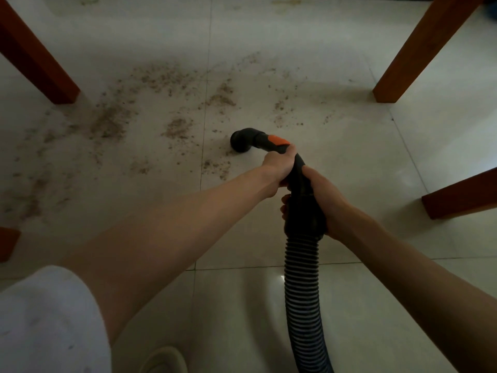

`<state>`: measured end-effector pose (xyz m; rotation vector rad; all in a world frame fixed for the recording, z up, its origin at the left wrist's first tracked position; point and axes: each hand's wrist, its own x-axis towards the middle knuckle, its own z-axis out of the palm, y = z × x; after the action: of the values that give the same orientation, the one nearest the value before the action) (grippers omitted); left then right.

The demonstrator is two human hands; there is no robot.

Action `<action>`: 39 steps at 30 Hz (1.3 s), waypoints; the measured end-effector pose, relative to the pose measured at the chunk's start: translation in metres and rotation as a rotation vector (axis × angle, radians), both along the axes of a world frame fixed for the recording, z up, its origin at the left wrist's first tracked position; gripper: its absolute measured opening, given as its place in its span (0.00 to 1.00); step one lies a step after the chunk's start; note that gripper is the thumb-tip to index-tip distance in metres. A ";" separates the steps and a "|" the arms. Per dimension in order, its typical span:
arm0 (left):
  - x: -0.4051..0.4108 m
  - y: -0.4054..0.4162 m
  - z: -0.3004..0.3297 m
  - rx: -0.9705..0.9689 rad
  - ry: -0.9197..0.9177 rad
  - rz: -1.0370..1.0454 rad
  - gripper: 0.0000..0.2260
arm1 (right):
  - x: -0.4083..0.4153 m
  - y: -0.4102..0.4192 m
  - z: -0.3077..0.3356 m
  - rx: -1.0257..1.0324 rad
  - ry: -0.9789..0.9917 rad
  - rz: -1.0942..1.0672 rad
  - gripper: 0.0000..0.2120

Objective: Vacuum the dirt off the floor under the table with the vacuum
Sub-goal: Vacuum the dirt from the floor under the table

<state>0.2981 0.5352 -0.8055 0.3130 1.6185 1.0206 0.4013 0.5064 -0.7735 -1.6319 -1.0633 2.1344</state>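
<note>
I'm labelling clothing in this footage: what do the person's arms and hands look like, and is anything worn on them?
Both forearms are bare down to the wrists. The left hand and right hand wear no gloves; no rings, watch or bracelet show. A white short sleeve covers the left upper arm. The right arm shows no sleeve within the frame.

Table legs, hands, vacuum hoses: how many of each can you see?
Table legs: 4
Hands: 2, left hand, right hand
Vacuum hoses: 1
Total: 7
</note>
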 end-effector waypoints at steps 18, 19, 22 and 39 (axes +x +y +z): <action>0.011 -0.012 0.004 0.028 -0.121 -0.021 0.17 | 0.018 -0.004 0.015 -0.085 -0.003 0.036 0.19; 0.012 -0.015 0.003 0.021 -0.125 -0.017 0.18 | 0.019 -0.006 0.015 -0.084 -0.016 0.052 0.19; 0.014 -0.022 0.002 0.005 -0.143 0.004 0.17 | 0.023 -0.014 0.014 -0.078 -0.055 0.092 0.19; 0.028 -0.056 -0.012 -0.038 -0.181 0.165 0.16 | 0.037 -0.036 0.028 -0.140 -0.062 0.255 0.16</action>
<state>0.3259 0.4789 -0.8171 0.0596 1.5155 1.1080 0.4387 0.4708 -0.7452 -1.7141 -1.2243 2.3814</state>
